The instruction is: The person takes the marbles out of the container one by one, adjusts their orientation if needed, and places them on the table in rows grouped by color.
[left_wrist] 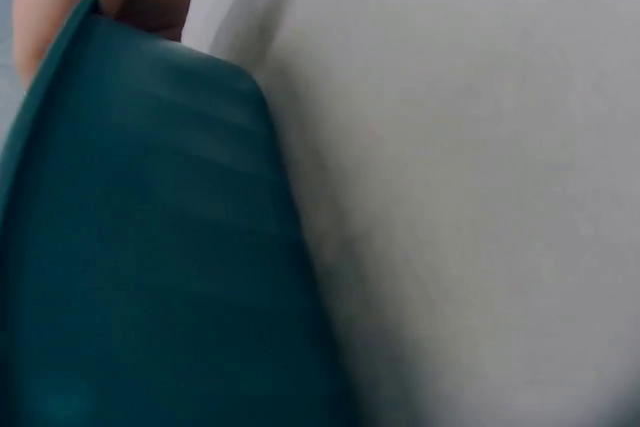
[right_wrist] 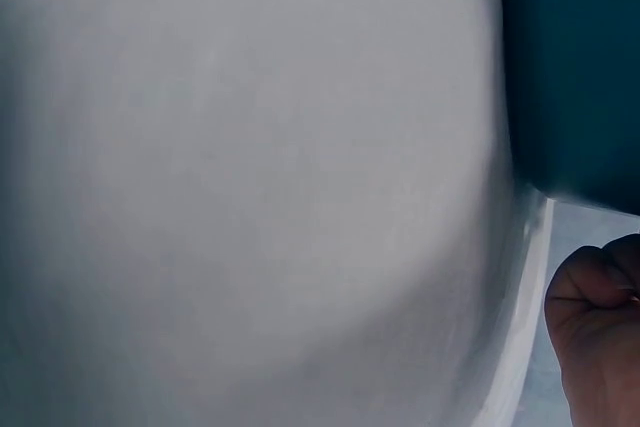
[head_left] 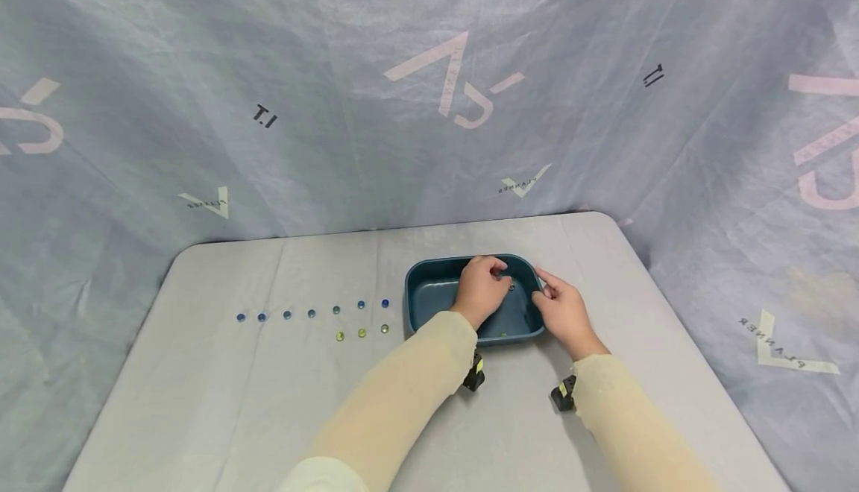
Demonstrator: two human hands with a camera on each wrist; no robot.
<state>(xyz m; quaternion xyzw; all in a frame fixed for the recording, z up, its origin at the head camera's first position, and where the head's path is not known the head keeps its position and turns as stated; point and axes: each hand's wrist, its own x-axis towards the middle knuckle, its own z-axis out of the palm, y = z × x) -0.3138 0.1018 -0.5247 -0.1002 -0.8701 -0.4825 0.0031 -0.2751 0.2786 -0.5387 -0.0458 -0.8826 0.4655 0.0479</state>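
Observation:
A dark teal plastic basin (head_left: 432, 300) stands on the table. My left hand (head_left: 481, 291) reaches over its front rim into the right part, fingers bent and thumb near the index finger; I cannot tell whether something is between them. Close to the thumb lies a small glass bead (head_left: 512, 287), and a yellow-green bead (head_left: 503, 335) lies near the basin's front wall. My right hand (head_left: 567, 317) grips the right rim, thumb at the inner edge and fingers outside. The basin's outer wall (left_wrist: 170, 217) fills the left of the left wrist view.
Left of the basin, several blue glass beads (head_left: 312, 314) form a spaced row on the grey-clothed table (head_left: 201, 388). In front of that row lie 3 yellow-green beads (head_left: 362, 333). Grey printed cloth (head_left: 349, 171) hangs behind and at both sides.

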